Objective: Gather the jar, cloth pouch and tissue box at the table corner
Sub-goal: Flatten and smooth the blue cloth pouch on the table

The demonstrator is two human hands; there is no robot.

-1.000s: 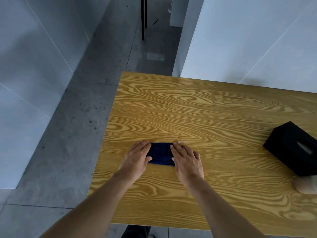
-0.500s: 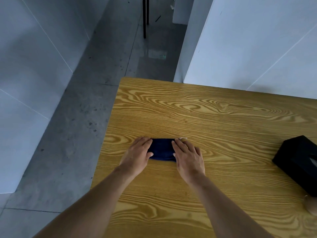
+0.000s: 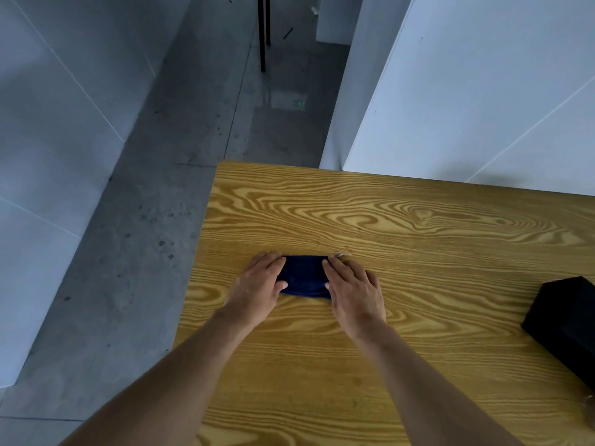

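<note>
A dark blue cloth pouch (image 3: 303,275) lies flat on the wooden table (image 3: 402,220), near its left edge and a little short of the far left corner. My left hand (image 3: 259,284) covers the pouch's left end, and my right hand (image 3: 352,289) covers its right end. Both palms face down, the fingers close together and the thumbs at the pouch's near edge. A black tissue box (image 3: 566,326) sits at the right edge of the view, cut off by the frame. The jar is not in view.
The table's left edge drops to a grey concrete floor (image 3: 128,252). A white wall (image 3: 483,91) stands right behind the table's far edge. A black metal leg (image 3: 262,33) stands on the floor far beyond the table.
Both hands have slid the pouch a short way toward the table's far edge. The view has shifted, so the tissue box sits further right and the jar has left the frame.
</note>
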